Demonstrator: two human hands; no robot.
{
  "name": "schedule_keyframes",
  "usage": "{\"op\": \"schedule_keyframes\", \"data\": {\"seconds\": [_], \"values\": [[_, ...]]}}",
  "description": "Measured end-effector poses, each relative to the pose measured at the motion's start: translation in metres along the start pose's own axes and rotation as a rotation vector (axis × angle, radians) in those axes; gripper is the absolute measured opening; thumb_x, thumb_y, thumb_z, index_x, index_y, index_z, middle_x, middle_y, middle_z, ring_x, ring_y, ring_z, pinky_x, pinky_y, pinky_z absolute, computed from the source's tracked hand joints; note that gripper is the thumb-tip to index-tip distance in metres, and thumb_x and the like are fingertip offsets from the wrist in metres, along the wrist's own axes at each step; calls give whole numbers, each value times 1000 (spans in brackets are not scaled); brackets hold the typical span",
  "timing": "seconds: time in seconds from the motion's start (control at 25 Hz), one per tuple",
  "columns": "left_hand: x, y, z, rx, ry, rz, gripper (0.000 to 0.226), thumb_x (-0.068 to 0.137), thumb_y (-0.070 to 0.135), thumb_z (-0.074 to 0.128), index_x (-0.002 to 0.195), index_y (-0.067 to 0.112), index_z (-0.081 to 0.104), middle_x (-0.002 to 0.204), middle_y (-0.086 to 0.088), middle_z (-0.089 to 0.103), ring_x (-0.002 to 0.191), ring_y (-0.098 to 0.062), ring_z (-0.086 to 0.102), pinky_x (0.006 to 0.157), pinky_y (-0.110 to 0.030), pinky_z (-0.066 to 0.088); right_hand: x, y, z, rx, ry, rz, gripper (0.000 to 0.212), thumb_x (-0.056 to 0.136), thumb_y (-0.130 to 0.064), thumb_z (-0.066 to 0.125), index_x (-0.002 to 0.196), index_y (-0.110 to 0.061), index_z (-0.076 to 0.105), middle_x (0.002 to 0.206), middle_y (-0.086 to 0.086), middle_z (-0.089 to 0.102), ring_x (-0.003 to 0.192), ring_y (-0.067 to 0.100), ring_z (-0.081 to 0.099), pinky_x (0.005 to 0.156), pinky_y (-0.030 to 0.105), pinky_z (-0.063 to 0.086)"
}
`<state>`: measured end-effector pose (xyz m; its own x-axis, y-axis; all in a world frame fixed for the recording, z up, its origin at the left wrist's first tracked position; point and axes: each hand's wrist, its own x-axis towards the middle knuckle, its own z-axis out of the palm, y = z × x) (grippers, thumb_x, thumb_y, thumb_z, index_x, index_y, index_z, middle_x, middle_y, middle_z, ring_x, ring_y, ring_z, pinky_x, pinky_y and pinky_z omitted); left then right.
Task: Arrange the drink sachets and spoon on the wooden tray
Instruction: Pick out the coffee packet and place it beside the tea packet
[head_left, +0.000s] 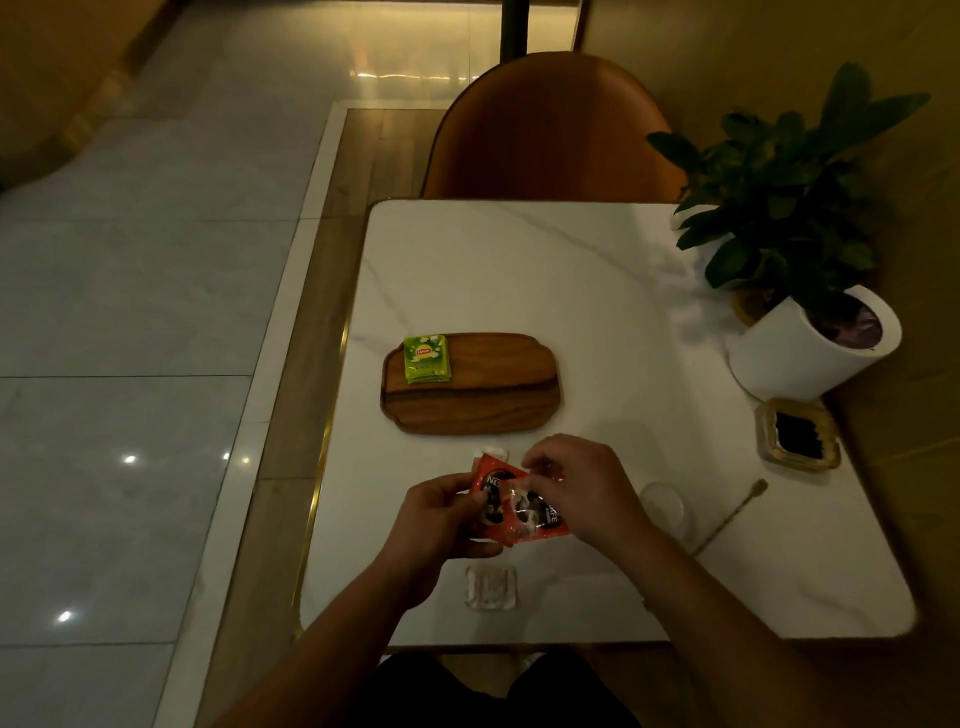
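A wooden tray (483, 410) lies on the white marble table (519, 270). Green tea sachets (426, 358) rest in a small stack on the tray's far left corner. Below the tray, above the table, both hands hold red coffee sachets (511, 506). My left hand (441, 519) grips their left end and my right hand (582, 488) pinches the upper right part. A thin long spoon (732, 514) lies on the table to the right of my right hand.
A potted plant in a white pot (800, 343) stands at the table's right side, with a gold-rimmed dark dish (798, 435) in front of it. A clear glass coaster (665, 506) and a clear glass holder (491, 587) sit near the hands. An orange chair (550, 130) faces me.
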<state>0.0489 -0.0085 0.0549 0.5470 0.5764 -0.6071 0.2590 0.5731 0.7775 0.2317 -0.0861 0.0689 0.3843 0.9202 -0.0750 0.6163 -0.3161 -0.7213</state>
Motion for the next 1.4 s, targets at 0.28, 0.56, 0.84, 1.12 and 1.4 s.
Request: {"op": "schedule_keyframes", "data": {"seconds": [0.28, 0.56, 0.84, 1.12, 1.4], "values": [[0, -2, 3, -36, 47, 35, 18, 98, 12, 60, 113, 13, 70, 94, -13, 79, 84, -34, 77, 64, -34, 62, -4, 2, 8, 114, 118, 95, 30, 80, -36, 77, 106, -26, 65, 99, -10, 61, 80, 5, 64, 68, 19, 55], [2, -5, 1, -74, 71, 47, 19, 100, 8, 57, 113, 14, 70, 92, -19, 78, 85, -37, 77, 66, -37, 62, -32, 13, 27, 690, 146, 489, 11, 89, -11, 69, 100, -12, 69, 76, 5, 77, 62, 22, 73, 54, 30, 59], [0, -3, 2, -27, 22, 46, 21, 101, 8, 54, 115, 18, 67, 97, -16, 79, 88, -34, 77, 69, -39, 63, -15, 3, 11, 164, 105, 227, 20, 83, -19, 76, 103, -22, 73, 78, -8, 68, 67, 10, 67, 63, 30, 59], [-3, -6, 5, -75, 14, 37, 24, 103, 11, 52, 123, 15, 64, 103, -14, 78, 92, -34, 77, 71, -38, 62, -19, -5, 27, 134, 143, 240, 14, 86, -27, 72, 86, -30, 59, 71, -7, 68, 61, 7, 65, 58, 38, 59], [-4, -6, 7, -79, 26, 34, 23, 102, 9, 53, 122, 13, 65, 101, -14, 79, 92, -34, 77, 70, -38, 62, -18, -4, 30, 76, 151, 280, 18, 88, -36, 69, 94, -36, 53, 70, -11, 61, 64, 0, 60, 51, 14, 39]]}}
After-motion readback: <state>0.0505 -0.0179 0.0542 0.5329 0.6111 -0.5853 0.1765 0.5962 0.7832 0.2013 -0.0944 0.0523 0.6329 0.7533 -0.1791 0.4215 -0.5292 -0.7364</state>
